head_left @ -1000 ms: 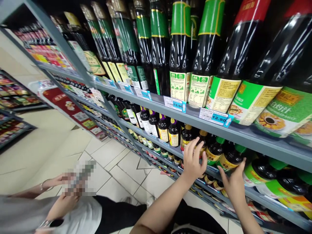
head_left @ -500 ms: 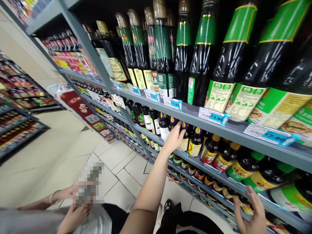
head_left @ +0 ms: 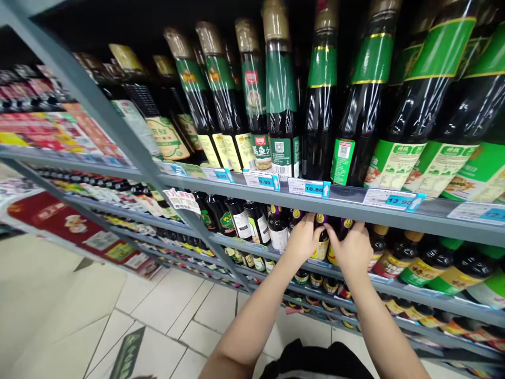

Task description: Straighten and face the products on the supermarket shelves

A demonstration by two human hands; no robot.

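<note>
Small dark sauce bottles with purple caps and yellow labels stand in a row on the second shelf. My left hand [head_left: 302, 239] curls round one of them [head_left: 322, 246] from the left. My right hand [head_left: 353, 253] is close beside it, thumb against the same bottle and fingers wrapped over the neighbouring purple-capped bottle [head_left: 346, 225]. Both hands sit just under the grey shelf edge [head_left: 347, 202]. The hands hide the bodies of both bottles.
Tall dark bottles with green neck wraps [head_left: 281, 105] fill the shelf above, with price tags [head_left: 308, 187] on its edge. A slanted grey upright [head_left: 118, 137] crosses on the left. Lower shelves hold more small bottles. The tiled floor [head_left: 165, 300] and a red banner [head_left: 71, 226] lie to the left.
My right hand has come up from the lower shelf to the purple-capped bottles beside my left hand. The view has swung, and the person with the phone is out of sight.
</note>
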